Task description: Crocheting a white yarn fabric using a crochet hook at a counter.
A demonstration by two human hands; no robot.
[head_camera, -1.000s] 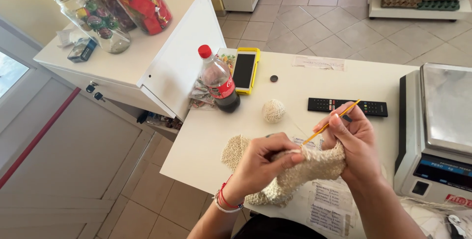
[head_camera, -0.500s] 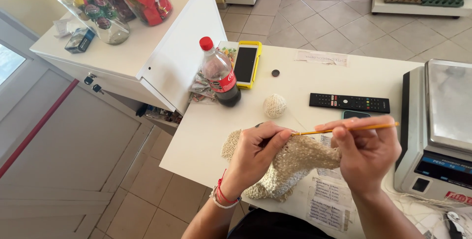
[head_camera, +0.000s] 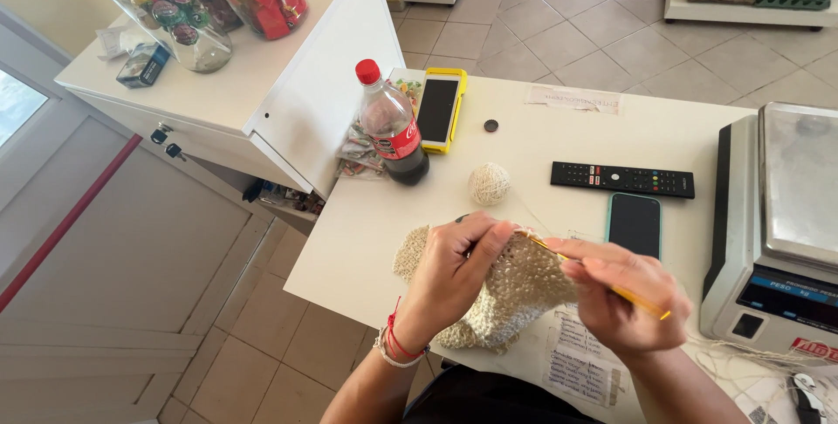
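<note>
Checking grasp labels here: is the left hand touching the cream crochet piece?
Touching. The head view shows the left hand gripping the top edge of the crochet piece, its fingers curled over the fabric with no gap.

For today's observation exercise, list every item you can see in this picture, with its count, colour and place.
crochet piece: 1, cream, table front, held
crochet hook: 1, orange-yellow, right hand
yarn ball: 1, cream, table middle
soda bottle: 1, dark, red cap, table's left edge
phones: 2, yellow case, teal case
remote: 1, black
scale: 1, steel, right
jars: 2, clear, white counter
left hand: on crochet piece
right hand: grip on hook
</note>
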